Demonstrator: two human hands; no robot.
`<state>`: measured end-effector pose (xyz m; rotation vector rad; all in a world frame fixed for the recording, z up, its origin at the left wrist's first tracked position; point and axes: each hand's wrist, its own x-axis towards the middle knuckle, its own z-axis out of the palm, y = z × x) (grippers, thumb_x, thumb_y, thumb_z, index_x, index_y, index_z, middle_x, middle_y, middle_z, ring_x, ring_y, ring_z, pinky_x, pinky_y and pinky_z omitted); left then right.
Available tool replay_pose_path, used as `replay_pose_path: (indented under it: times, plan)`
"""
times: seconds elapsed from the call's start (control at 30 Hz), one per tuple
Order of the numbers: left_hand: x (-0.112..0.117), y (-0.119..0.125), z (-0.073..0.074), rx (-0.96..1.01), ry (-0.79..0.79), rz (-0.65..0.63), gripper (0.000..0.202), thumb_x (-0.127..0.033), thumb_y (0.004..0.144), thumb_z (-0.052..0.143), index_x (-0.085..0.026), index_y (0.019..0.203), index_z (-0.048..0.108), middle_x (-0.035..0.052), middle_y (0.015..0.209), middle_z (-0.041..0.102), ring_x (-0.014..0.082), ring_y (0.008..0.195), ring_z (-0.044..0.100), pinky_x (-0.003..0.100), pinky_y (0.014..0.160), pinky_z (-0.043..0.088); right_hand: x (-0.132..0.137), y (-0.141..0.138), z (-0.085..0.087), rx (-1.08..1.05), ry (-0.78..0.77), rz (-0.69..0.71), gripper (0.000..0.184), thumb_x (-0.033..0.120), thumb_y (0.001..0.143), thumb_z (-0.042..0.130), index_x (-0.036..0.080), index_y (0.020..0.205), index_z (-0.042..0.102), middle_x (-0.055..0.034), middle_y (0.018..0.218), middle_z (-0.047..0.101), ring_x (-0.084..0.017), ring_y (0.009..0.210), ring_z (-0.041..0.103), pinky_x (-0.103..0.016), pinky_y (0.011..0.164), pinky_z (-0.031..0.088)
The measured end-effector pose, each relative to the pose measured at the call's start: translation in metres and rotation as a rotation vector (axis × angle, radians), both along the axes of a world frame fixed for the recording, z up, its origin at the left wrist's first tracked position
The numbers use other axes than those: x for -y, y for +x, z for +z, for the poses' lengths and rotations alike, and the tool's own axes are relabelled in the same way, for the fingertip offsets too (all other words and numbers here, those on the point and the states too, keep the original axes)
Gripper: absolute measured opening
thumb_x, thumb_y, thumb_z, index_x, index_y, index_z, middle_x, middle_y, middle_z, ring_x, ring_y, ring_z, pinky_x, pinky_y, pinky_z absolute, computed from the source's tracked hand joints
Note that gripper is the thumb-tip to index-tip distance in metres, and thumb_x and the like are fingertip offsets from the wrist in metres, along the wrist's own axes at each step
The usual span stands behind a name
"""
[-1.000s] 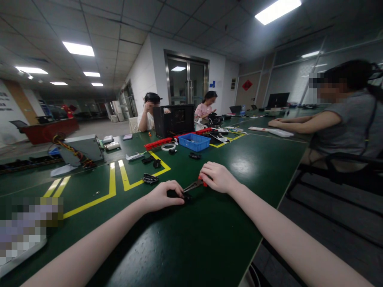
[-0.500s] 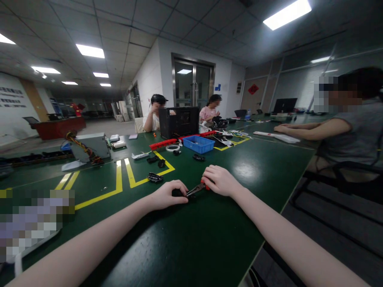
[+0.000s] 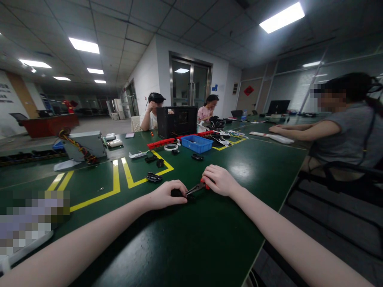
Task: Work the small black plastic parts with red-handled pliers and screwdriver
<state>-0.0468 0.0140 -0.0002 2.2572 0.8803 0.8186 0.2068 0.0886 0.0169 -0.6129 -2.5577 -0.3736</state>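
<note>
On the table, toward its right edge, the right hand holds pliers reaching leftward to a part in the left hand. Beyond the hands lies a tray, a ring just left of it. Behind the tray stands a computer case; well left of that, a power supply.
</note>
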Motion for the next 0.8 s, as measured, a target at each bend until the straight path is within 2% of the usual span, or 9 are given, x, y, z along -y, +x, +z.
replay_pose_path:
  times: [0.3,0.47,0.63,0.8]
  plan:
    - [0.001,0.003,-0.002,-0.017,0.051,0.035,0.013,-0.027,0.08,0.069,-0.016,0.084,0.063,0.0053,0.098,0.065,0.0184,0.096,0.059,0.031,0.091,0.043,0.0,-0.001,0.001,-0.008,0.016,-0.023,0.03,0.03,0.096,0.036,0.017,0.08,0.058,-0.006,0.08,0.058,-0.017,0.076,0.048,-0.03,0.067,0.033]
    - [-0.01,0.005,0.002,-0.057,-0.013,0.066,0.015,-0.029,0.077,0.071,-0.016,0.084,0.065,0.0054,0.099,0.066,0.019,0.094,0.061,0.03,0.09,0.044,0.001,-0.002,0.001,0.004,0.03,-0.039,0.03,0.03,0.096,0.037,0.017,0.08,0.059,-0.006,0.08,0.058,-0.017,0.076,0.048,-0.031,0.067,0.033]
    - [-0.007,0.019,-0.005,0.01,-0.079,0.244,0.013,-0.027,0.074,0.072,-0.017,0.08,0.066,0.0038,0.093,0.066,0.0185,0.091,0.062,0.029,0.087,0.045,0.0,0.003,0.003,-0.058,0.07,-0.103,0.032,0.031,0.096,0.036,0.017,0.08,0.06,-0.0063,0.079,0.058,-0.017,0.076,0.048,-0.031,0.068,0.033]
    - [0.002,0.041,-0.011,0.02,-0.051,0.472,0.012,-0.028,0.072,0.07,-0.017,0.073,0.065,0.0029,0.088,0.064,0.0192,0.086,0.06,0.031,0.082,0.046,0.0,0.008,0.005,-0.076,0.08,-0.119,0.031,0.03,0.095,0.037,0.017,0.08,0.06,-0.0063,0.078,0.058,-0.017,0.076,0.048,-0.031,0.068,0.033]
